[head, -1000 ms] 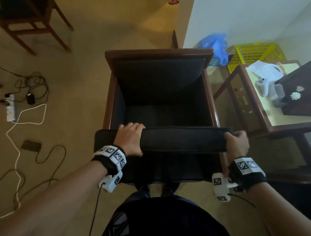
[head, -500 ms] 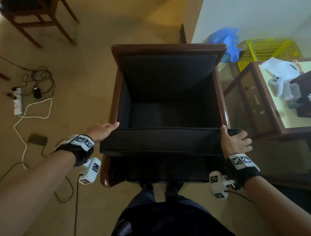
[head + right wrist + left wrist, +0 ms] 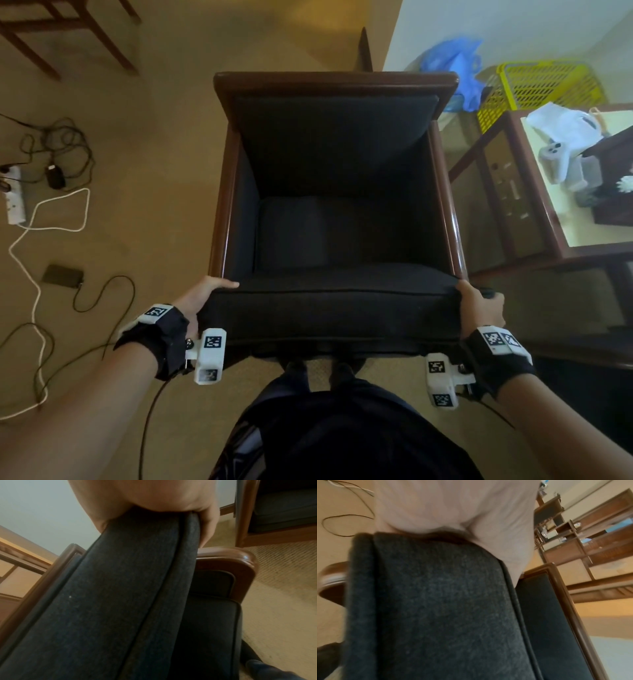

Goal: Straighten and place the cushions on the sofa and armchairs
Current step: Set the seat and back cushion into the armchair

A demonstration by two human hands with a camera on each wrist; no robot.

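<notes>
Both hands on the dark seat cushion (image 3: 330, 308), one per end, front edge held up over the armchair (image 3: 222, 192) front. Left hand (image 3: 202, 301): thumb on top, fingers hidden under the edge, wrapped round the corner. Right hand (image 3: 481, 308): fingers (image 3: 208, 520) curled round the end seam, thumb on top. Cushion spans between the wooden armrests, far edge down in the seat.
</notes>
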